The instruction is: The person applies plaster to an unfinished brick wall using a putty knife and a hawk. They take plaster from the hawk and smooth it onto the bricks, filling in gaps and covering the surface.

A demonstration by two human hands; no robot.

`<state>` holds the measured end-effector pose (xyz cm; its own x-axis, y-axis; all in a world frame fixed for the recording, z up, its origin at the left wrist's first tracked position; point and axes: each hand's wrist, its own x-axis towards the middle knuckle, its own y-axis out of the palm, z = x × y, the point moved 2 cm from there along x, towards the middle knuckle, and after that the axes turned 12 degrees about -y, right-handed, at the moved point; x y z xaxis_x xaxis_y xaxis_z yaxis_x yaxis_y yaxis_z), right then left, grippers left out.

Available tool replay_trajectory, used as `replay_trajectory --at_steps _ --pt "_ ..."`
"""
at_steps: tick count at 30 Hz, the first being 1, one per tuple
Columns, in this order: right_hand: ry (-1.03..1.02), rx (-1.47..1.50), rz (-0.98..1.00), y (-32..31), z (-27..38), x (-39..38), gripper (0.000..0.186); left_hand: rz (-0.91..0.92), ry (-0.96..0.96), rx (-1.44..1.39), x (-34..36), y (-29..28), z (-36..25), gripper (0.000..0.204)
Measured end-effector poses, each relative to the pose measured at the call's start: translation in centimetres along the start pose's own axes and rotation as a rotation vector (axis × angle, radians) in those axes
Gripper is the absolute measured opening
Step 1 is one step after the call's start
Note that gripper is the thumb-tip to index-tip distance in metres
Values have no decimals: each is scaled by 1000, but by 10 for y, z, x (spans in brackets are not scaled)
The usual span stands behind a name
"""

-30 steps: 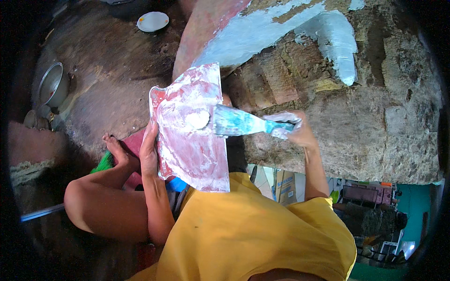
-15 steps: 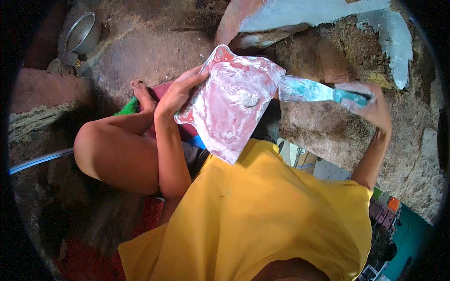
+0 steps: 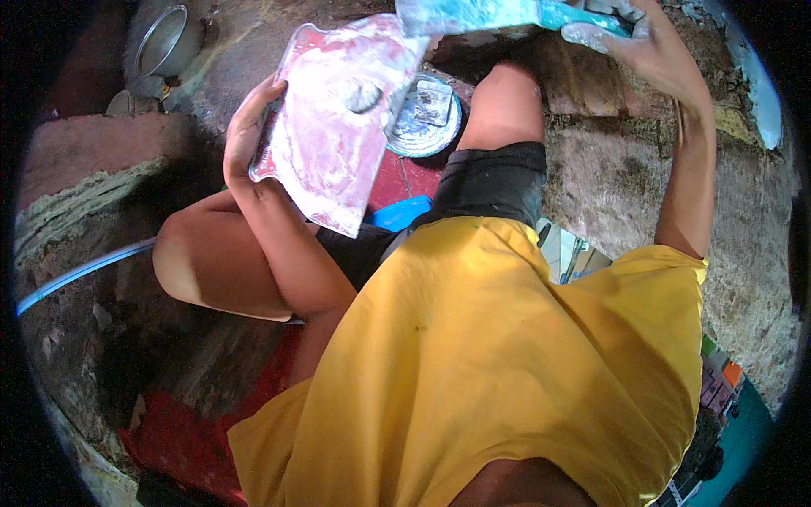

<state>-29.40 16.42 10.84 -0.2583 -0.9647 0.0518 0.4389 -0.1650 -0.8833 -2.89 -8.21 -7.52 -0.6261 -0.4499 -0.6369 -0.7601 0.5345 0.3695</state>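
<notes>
My left hand [image 3: 247, 132] grips the left edge of a red board [image 3: 329, 135] smeared with white paste, with a small lump [image 3: 361, 96] on it. My right hand [image 3: 634, 38] is wrapped round the turquoise handle of a putty knife [image 3: 469, 15], its fingers coated white; the wide blade sits above the board's upper right corner. Behind the board's right edge a round paste-smeared container [image 3: 422, 127] shows, with a small flat object [image 3: 432, 103] on top. My bent legs are on either side, in dark shorts [image 3: 477, 186].
A metal bowl [image 3: 169, 42] lies at upper left near a rough ledge [image 3: 84, 160]. A pale blue hose [image 3: 84, 275] runs in from the left. Rough masonry [image 3: 583, 152] with a white patch [image 3: 759, 97] fills the right side. A blue object [image 3: 397, 211] lies between my legs.
Both hands have moved up in the picture, the knife toward the top edge and the board up and leftward. The round container and my right knee have come into sight.
</notes>
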Motion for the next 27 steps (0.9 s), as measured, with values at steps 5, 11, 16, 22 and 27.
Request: replay_trajectory --at_steps 5,11,16,22,27 --pt "37 207 363 4 -21 -4 52 138 -93 214 0 15 7 47" --pt "396 159 498 6 -4 -3 57 310 -50 419 22 12 26 40" --pt "226 95 524 14 -17 -4 57 393 -63 339 32 16 38 38" --pt "-55 331 463 34 -14 -6 26 334 -236 189 46 22 52 32" --pt "-53 393 533 48 -17 -8 29 330 -201 227 52 22 56 30"
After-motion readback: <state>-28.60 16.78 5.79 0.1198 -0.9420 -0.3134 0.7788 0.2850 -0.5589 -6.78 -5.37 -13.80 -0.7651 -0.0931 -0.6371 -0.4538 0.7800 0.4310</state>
